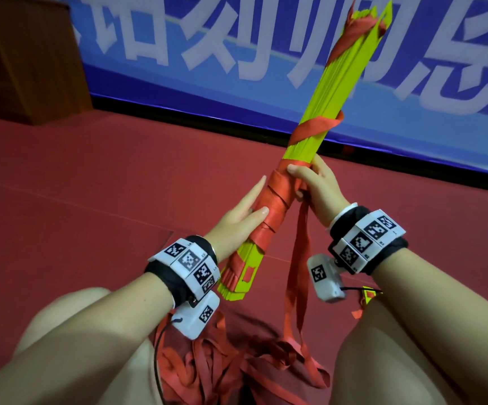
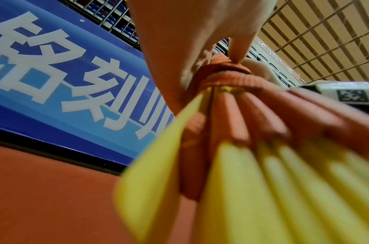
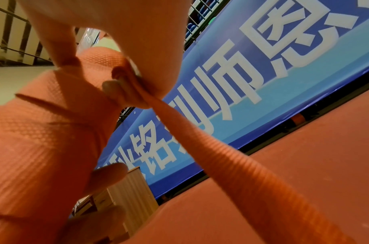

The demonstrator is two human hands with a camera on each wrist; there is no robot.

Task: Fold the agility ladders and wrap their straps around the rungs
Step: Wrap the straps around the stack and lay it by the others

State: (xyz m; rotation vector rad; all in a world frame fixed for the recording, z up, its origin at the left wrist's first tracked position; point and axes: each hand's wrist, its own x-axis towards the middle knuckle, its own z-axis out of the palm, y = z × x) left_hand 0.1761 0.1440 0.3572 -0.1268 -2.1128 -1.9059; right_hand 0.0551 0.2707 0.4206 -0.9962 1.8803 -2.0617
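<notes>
The strap (image 3: 231,158) is red woven cloth, ribbed and a bit rough, and not shiny. Up close, the wound part shows a tiny bumpy weave. The rungs (image 1: 350,71) look like thin, smooth yellow-green plastic with a flat, dull face. The floor (image 1: 90,176) is dull red and smooth. The banner (image 1: 236,54) is blue, smooth and a little shiny. The cabinet (image 1: 23,54) looks like wood.

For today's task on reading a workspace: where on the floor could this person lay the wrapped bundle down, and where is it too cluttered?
Free: the red floor left of the rung bundle, between the wooden cabinet and the left hand; also the strip right of the right hand, below the blue banner. Crowded: between the knees, where loose red straps pile up.
</notes>
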